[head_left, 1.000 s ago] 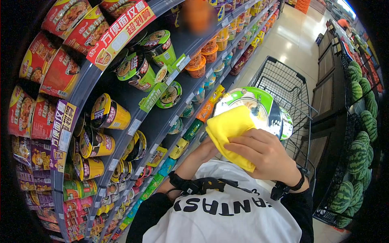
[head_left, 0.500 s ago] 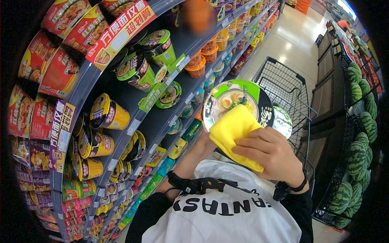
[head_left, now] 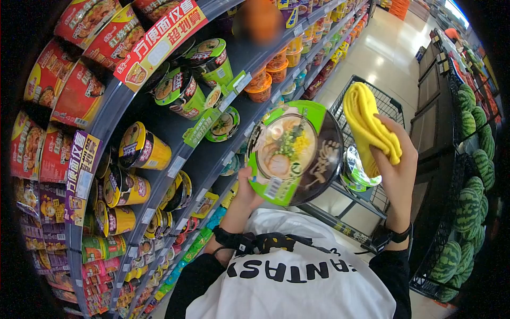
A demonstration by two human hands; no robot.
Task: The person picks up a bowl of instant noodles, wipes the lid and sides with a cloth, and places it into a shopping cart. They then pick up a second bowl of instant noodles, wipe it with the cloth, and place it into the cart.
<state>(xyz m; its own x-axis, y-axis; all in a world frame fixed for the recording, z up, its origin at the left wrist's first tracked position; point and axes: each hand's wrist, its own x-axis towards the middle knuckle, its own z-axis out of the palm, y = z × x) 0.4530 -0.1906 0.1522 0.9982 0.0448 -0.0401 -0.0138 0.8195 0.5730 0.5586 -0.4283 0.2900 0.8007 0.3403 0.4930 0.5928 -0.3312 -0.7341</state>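
My left hand (head_left: 247, 190) grips the lower left rim of a round instant noodle bowl (head_left: 289, 154), its fingers partly hidden beneath. The lid has a green and black print with a noodle picture and faces up toward me. On the right, my right hand (head_left: 396, 159) holds a folded yellow cloth (head_left: 372, 127), raised apart from the bowl. Below the cloth, another green-and-white noodle container (head_left: 357, 170) stands at the near end of the shopping cart (head_left: 390, 103).
Shelves on the left carry cup noodles, such as green cups (head_left: 180, 93), yellow cups (head_left: 143, 146) and red buckets (head_left: 79, 93). Watermelons (head_left: 470, 212) lie in a black rack along the right. A tiled aisle (head_left: 377, 50) runs ahead, beyond the cart.
My right hand has lifted the yellow cloth off the lid and moved it up and to the right. The bowl has turned and shifted slightly left, uncovering its lid.
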